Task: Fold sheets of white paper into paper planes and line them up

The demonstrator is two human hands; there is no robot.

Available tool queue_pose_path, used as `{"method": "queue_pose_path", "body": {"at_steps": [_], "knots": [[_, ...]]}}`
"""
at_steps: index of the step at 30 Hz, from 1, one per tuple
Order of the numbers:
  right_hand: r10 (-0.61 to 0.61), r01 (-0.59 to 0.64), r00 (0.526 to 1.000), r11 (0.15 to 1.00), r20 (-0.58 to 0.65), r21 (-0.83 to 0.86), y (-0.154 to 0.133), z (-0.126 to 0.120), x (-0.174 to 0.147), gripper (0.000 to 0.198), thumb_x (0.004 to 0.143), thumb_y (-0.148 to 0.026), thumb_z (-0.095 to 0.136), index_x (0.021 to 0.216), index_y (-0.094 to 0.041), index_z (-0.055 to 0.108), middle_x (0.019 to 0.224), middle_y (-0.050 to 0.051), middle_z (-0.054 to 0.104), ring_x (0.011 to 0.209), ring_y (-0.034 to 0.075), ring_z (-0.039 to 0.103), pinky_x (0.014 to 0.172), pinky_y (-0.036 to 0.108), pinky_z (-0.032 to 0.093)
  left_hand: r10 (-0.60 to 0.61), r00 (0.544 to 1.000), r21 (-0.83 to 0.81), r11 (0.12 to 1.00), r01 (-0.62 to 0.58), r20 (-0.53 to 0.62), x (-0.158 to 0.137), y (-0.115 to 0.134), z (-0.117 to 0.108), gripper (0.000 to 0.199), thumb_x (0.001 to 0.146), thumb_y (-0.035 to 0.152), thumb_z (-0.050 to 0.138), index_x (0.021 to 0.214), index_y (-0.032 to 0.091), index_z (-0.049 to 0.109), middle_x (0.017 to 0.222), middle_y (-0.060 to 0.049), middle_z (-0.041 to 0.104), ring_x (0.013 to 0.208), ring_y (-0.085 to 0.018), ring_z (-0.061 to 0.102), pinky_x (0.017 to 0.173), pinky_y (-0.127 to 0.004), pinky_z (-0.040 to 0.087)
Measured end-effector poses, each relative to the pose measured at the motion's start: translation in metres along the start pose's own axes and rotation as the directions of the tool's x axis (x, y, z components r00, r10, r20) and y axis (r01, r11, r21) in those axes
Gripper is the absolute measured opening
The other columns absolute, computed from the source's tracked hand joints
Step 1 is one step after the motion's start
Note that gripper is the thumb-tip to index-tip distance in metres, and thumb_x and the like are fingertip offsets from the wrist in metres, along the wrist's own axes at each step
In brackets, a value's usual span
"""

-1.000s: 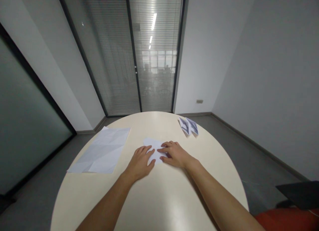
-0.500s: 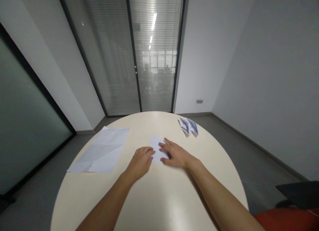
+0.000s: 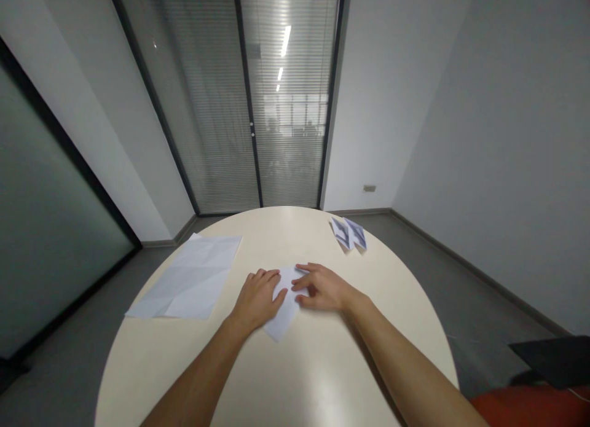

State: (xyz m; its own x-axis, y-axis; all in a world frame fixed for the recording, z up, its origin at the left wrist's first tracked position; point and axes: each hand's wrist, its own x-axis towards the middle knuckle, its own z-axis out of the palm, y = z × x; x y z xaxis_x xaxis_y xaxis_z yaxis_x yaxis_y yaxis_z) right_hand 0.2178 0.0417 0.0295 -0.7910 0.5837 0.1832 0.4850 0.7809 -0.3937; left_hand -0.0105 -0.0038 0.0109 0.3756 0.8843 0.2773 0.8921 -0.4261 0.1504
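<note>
Small white paper (image 3: 282, 324), lower centre of frame, on surface (image 3: 276, 384). Left hand (image 3: 259, 298), fingers loosely spread, overlaps its left side; right hand (image 3: 322, 287), likewise spread, its right. Light, even pressure should prevent skidding.

"What sort of surface (image 3: 281, 384) was it?"
"Round-edged, cream and smooth, with a bright patch of glare near the front."
"And what lay on it?"
"White paper. A large creased sheet (image 3: 188, 279) was spread along the left edge, one far corner slightly lifted."
"Anything in the middle?"
"A smaller piece of paper (image 3: 281, 324), partly covered, lying flat with one corner pointing toward the near side."
"And at the far right?"
"Folded paper (image 3: 353, 234), standing near the rim in angled facets. Whether one piece or two, I couldn't tell."
</note>
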Motion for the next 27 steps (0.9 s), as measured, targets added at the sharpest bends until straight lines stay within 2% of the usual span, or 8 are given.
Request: {"method": "queue_pose_path", "body": {"at_steps": [4,7,11,15,22,27], "knots": [[-0.014,0.015,0.999,1.000,-0.041,0.020,-0.003,0.004,0.000,0.037,0.081,-0.028,0.070,0.117,-0.020,0.075,0.118,0.010,0.074,0.121,0.029,0.063,0.107,0.043,0.045,0.027,1.000,-0.005,1.000,-0.027,0.014,-0.002,-0.007,0.010,0.040,0.098,0.031,0.050,0.135,0.020,0.060,0.147,-0.010,0.057,0.129,-0.030,0.052,0.106,-0.049,0.043],[0.018,-0.018,0.998,1.000,-0.061,0.000,-0.001,0.007,-0.001,0.043,0.081,-0.030,0.071,0.123,-0.019,0.072,0.121,0.012,0.070,0.111,0.026,0.066,0.099,0.037,0.051,0.061,0.998,-0.053,0.997,-0.061,-0.005,-0.002,-0.012,0.018,0.044,0.098,0.025,0.049,0.140,0.018,0.055,0.151,-0.011,0.052,0.135,-0.027,0.049,0.114,-0.048,0.038],[0.033,-0.034,0.996,0.999,-0.079,-0.016,0.004,0.011,-0.001,0.040,0.087,-0.030,0.067,0.125,-0.018,0.072,0.126,0.012,0.068,0.116,0.026,0.063,0.102,0.038,0.048,0.029,0.998,-0.124,0.992,-0.035,-0.051,0.000,-0.014,0.023,0.040,0.096,0.023,0.051,0.135,0.018,0.059,0.141,-0.012,0.059,0.129,-0.026,0.055,0.112,-0.046,0.042],[0.060,-0.064,0.993,0.997,-0.104,-0.034,0.006,0.011,0.001,0.033,0.092,-0.026,0.061,0.121,-0.019,0.073,0.122,0.012,0.070,0.114,0.026,0.063,0.100,0.037,0.049,0.024,0.998,-0.145,0.989,-0.032,-0.060,0.001,-0.014,0.023,0.034,0.093,0.017,0.053,0.124,0.020,0.068,0.132,-0.011,0.065,0.124,-0.026,0.057,0.107,-0.046,0.047],[0.083,-0.089,0.991,0.995,-0.107,-0.046,0.005,0.009,0.002,0.023,0.094,-0.023,0.056,0.105,-0.019,0.077,0.104,0.008,0.076,0.101,0.023,0.066,0.091,0.033,0.050,0.144,0.989,-0.168,0.975,-0.147,-0.028,-0.001,-0.013,0.017,0.040,0.094,0.010,0.050,0.127,0.025,0.068,0.137,-0.005,0.064,0.126,-0.023,0.057,0.111,-0.046,0.044],[0.072,-0.083,0.983,0.995,-0.167,-0.056,0.010,0.013,0.003,0.028,0.093,-0.018,0.055,0.116,-0.015,0.071,0.110,0.012,0.074,0.108,0.025,0.063,0.097,0.037,0.049,0.203,0.979,-0.197,0.960,-0.201,-0.012,-0.002,-0.016,0.019,0.043,0.095,0.010,0.049,0.131,0.027,0.065,0.143,-0.003,0.061,0.131,-0.021,0.055,0.114,-0.044,0.042]]}}
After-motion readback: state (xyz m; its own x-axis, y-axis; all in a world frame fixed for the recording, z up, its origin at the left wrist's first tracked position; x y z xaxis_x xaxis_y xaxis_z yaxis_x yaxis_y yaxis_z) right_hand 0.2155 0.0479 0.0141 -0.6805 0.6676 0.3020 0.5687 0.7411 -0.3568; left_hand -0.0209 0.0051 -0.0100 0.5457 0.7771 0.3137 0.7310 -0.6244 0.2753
